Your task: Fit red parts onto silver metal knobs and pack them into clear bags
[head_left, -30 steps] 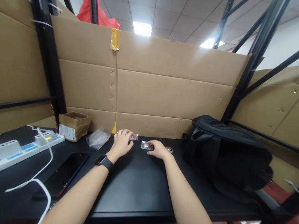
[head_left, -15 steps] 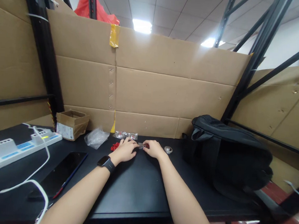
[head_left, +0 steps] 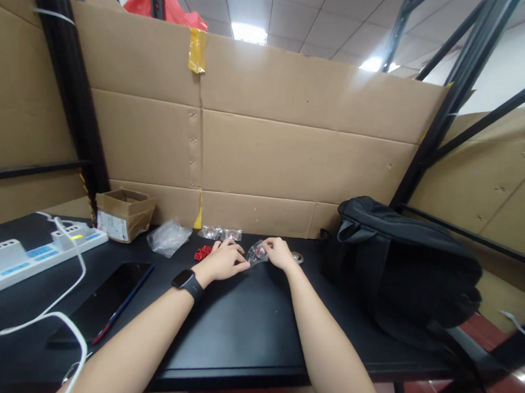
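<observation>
A small clear plastic bag [head_left: 258,252] with something silvery and red inside lies between my hands on the black table [head_left: 234,327]. My right hand [head_left: 280,253] is closed, its thumb and fingers pinching the bag's right side. My left hand [head_left: 224,262], with a black watch on the wrist, has its fingers apart, thumb tip close to the bag's left edge; I cannot tell if it touches. Partly hidden beside the left fingers is a red tangled bundle [head_left: 202,253]. Behind the hands lie two similar clear packets [head_left: 210,232]. A round roll [head_left: 298,257] sits right of my right hand.
A black backpack [head_left: 406,268] takes up the right side. At left are a crumpled plastic bag [head_left: 169,239], an open cardboard box [head_left: 124,215], a dark tablet-like device [head_left: 104,299] and a white power strip [head_left: 34,263] with a loose cable. A cardboard wall [head_left: 265,160] closes the back.
My right hand has shifted slightly right and up, and more of the small bag shows between the hands. My left hand's thumb has stretched out to the right. The view has tilted slightly.
</observation>
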Demonstrator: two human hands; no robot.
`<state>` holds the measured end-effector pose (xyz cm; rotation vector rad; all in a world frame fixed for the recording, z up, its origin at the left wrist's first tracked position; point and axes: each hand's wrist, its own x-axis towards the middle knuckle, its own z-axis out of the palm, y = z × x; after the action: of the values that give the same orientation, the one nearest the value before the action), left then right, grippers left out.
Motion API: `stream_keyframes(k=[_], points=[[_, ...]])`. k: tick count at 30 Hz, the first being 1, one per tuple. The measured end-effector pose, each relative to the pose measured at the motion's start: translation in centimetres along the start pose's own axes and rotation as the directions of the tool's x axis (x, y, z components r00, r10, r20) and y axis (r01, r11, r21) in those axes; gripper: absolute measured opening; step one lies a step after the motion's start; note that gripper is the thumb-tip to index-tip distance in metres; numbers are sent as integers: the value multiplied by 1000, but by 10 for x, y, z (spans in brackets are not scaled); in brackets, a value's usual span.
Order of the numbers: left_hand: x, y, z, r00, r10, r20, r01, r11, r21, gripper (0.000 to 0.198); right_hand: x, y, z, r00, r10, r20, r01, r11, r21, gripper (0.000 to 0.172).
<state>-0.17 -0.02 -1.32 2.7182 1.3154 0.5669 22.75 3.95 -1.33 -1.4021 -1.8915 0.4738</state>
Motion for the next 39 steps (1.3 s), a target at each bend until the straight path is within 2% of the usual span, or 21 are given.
stream_keyframes(k=[5,7,8,11,13,15,16,18,20,23,27,31,33,39], points=[[1,3,1,985,-102,-140,96,994,-49,33,1,3,2,992,110,-58,-102,986,131,24],[4,5,2,960,-179,-217,157,981,-116,29,1,0,5,989,139,-44,-120,949,293,27],[5,5,2,943,-222,-249,186,970,-158,28,0,-1,6,987,156,-27,-131,900,416,26],[9,4,2,897,-314,-310,234,934,-270,22,-2,-8,7,982,183,49,-160,663,731,30],[11,2,0,858,-369,-356,248,907,-342,19,-4,-11,5,983,165,84,-165,577,800,34],[12,-3,-2,807,-449,-383,257,852,-457,19,-5,-14,3,984,152,94,-162,535,829,34],[13,-6,-3,800,-473,-370,238,815,-528,20,-5,-15,2,984,155,93,-161,521,838,34],[14,-11,-4,834,-453,-313,162,745,-647,25,-5,-16,0,981,170,91,-166,500,850,33],[15,-16,-4,873,-394,-286,97,716,-692,29,-6,-17,0,980,175,98,-172,480,860,33],[15,-18,-4,867,-377,-327,84,756,-650,25,-7,-20,-1,982,153,114,-171,440,881,35],[15,-14,-5,845,-371,-386,110,826,-554,24,-9,-27,-1,988,101,119,-151,417,897,38],[17,-11,0,861,-295,-415,-2,813,-582,25,-11,-31,5,990,88,106,-133,423,896,39],[18,-10,3,869,-270,-415,-36,802,-597,26,-11,-32,9,991,100,88,-124,452,883,40],[21,-12,15,867,-279,-413,-22,806,-592,26,-10,-33,23,995,100,-13,-50,600,799,43]])
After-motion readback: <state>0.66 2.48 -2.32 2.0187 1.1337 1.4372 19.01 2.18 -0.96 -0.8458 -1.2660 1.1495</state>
